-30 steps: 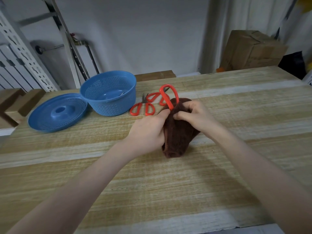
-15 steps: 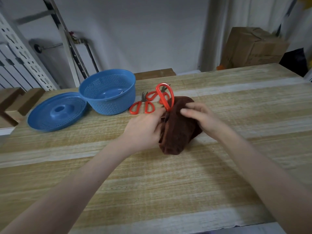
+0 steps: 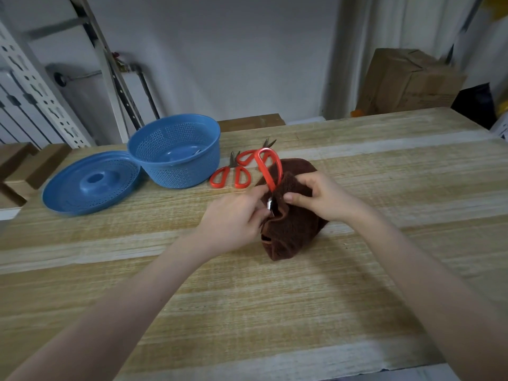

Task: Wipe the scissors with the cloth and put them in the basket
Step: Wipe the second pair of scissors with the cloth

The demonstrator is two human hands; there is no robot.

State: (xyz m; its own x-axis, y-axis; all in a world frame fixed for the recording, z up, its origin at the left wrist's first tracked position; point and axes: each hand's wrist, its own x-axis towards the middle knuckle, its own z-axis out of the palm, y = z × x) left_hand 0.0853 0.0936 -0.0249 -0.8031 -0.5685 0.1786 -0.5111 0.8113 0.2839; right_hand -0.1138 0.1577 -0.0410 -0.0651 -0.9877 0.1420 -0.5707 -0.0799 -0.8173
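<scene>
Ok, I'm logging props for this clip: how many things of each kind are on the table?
Red-handled scissors: 3, one held, two lying flat
Blue basket: 1
Blue lid: 1
Brown cloth: 1
Total: 6, basket contents unclear

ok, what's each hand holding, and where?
Left hand pinches the scissors low on the red handle, near the pivot. Right hand grips the brown cloth at its top edge, bunched round the blades.
</scene>
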